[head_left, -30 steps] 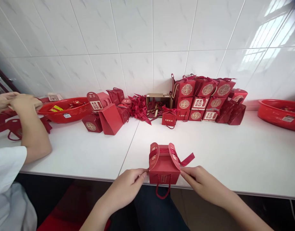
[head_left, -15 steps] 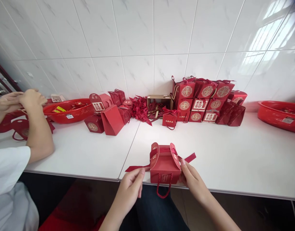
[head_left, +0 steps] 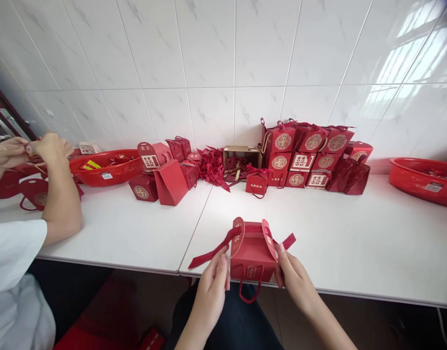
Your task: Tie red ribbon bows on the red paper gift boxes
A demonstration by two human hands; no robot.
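Observation:
A small red gift box [head_left: 253,255] with two round gold-printed flaps stands at the near edge of the white table [head_left: 354,243]. A red cord handle hangs from its front. A red ribbon [head_left: 209,253] runs through the flaps, one end out to the left, one to the right. My left hand [head_left: 212,287] pinches the left stretch of ribbon beside the box. My right hand [head_left: 294,279] is closed on the ribbon at the right flap, touching the box.
Stacked finished red boxes [head_left: 307,155] line the tiled wall, with loose ribbons [head_left: 212,165], a cardboard box [head_left: 241,155] and open boxes [head_left: 165,180]. Red basins sit at the left [head_left: 107,167] and right [head_left: 423,180]. A person in a white sleeve [head_left: 15,253] works at left.
My left hand has drawn the ribbon's left end out of the flap and lifted it. My right hand has risen from the box's side to the right flap.

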